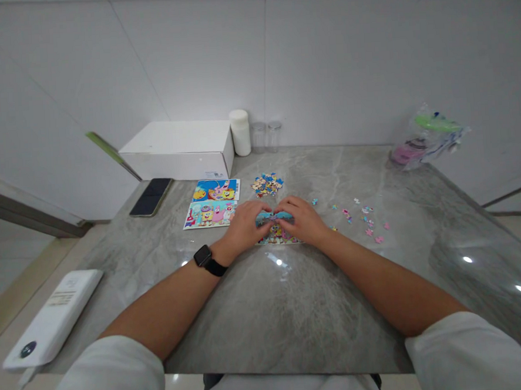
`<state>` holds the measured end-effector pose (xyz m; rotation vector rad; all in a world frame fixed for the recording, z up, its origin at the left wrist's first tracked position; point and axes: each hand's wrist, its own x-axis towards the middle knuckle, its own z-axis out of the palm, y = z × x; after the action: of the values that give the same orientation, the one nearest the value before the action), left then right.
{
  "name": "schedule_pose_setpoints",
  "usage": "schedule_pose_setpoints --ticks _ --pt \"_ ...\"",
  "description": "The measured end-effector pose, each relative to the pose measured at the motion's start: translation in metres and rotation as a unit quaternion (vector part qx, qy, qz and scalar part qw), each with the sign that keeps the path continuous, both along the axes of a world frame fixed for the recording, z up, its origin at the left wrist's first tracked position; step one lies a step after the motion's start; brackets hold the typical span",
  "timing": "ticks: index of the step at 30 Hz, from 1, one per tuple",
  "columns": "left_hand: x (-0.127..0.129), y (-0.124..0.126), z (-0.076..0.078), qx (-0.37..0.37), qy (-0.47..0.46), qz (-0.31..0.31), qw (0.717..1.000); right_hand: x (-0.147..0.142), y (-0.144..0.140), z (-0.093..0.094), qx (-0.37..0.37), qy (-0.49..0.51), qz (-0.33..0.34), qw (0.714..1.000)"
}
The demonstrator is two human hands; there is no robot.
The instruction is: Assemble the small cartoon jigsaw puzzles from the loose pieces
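A partly covered jigsaw puzzle (280, 235) with a colourful cartoon picture lies flat on the grey table. My left hand (247, 225), with a black watch on its wrist, curls over the puzzle's left part. From the other side my right hand (304, 220) curls over its right part. The thumbs and forefingers of both hands come together in a pinch at a small jigsaw piece near the puzzle's upper middle; the fingers hide most of it. Several loose jigsaw pieces (369, 232) are scattered to the right. Behind the hands lies a pile of jigsaw pieces (267, 184).
Two cartoon picture sheets (209, 214) lie left of the puzzle. Further left are a phone (152, 197) and a white power bank (56, 316) with a cable. A white box (178, 150), a white bottle (239, 132) and clear jars (274, 136) line the wall; a plastic-wrapped cup (420, 141) stands right.
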<state>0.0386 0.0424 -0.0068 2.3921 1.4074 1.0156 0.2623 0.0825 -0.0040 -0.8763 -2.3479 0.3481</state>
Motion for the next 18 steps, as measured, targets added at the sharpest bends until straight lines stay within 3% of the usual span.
schedule_pose_setpoints --ticks 8,18 --pt "0.0001 -0.0026 0.0046 -0.028 0.006 0.014 0.999 0.0005 0.0016 -0.0022 -0.009 -0.026 -0.006 1.0" --pt "-0.0029 0.0022 0.0012 -0.053 0.08 0.01 0.995 0.0061 0.0054 -0.007 0.014 -0.11 -0.029 0.993"
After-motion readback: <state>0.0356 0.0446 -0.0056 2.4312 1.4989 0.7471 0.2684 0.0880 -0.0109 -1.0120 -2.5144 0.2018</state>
